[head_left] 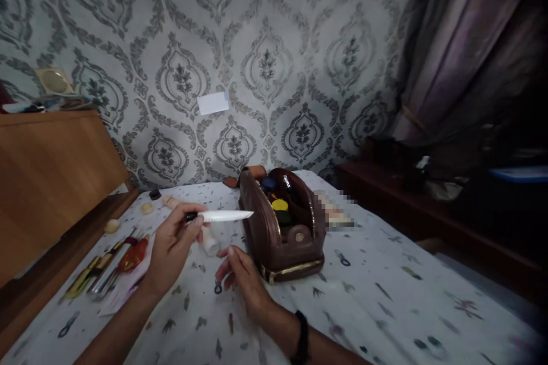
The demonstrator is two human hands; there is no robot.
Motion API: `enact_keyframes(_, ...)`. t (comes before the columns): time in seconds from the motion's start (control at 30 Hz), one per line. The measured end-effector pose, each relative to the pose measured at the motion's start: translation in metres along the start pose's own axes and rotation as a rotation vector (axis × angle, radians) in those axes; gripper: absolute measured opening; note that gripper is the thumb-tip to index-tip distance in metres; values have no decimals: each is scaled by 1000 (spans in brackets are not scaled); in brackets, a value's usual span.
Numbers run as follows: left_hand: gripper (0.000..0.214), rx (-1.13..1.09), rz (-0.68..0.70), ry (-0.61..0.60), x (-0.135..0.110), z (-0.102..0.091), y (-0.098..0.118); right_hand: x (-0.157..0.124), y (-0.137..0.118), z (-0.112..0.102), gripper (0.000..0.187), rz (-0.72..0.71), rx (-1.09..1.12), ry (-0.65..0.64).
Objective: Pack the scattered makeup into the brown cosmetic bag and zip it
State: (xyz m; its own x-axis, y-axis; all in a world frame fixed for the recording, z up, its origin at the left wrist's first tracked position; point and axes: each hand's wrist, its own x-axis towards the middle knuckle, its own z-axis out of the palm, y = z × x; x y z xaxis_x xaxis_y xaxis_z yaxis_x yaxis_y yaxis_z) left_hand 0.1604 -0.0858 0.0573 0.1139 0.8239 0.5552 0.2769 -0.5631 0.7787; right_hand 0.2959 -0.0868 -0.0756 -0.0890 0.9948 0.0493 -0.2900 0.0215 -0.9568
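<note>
Above the white patterned cloth, just left of the brown bag, a white tube is held up in the left hand, its long axis nearly level and running left to right across the view. Its flat, slanted end points right, towards the bag, and its black cap is at the left, among the fingers. Those fingers pinch the tube at the cap end, thumb on the near side, while the left forearm rises from the lower left and the hand leans up and to the right. From the lower right comes the right hand, lower than the tube, with a black band at the wrist; its fingers are loosely bent and slightly parted, thumb uppermost, near the white end of a pale bottle lying on the cloth. The left hand covers the middle of that bottle, and both forearms are cut off by the lower edge. Inside the unzipped bag a yellow lid shows clearly, but the darker things around it are hard to tell apart; a pixelated patch beyond the bag cannot be made out, and the far right is lost in shadow
</note>
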Motion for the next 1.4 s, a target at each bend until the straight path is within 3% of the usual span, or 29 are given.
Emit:
enact_keyframes(0.13, 19, 7, 127, -108, 38, 33, 29, 0, -1, 1, 83, 14, -1, 13)
enact_keyframes(0.3, 15, 107, 174, -336, 72, 74, 45, 1, -4, 0, 84, 23, -34, 9)
enact_keyframes(0.47, 6, 299, 224, -410, 94, 108, 44, 1, -2, -2, 81, 4, -48, -18)
enact_keyframes(0.67, 12, 424, 264, -475, 113, 140, 34, -2, 2, -4, 75, 13, -57, -21)
enact_keyframes(1.0, 14, 484, 150, -647, 121, 172, 29, -1, 4, -1, 75, 9, -53, -19)
enact_keyframes(1.4, 16, 295, -18, -734, 125, 179, 20, 0, 0, -3, 78, 9, -103, -60)
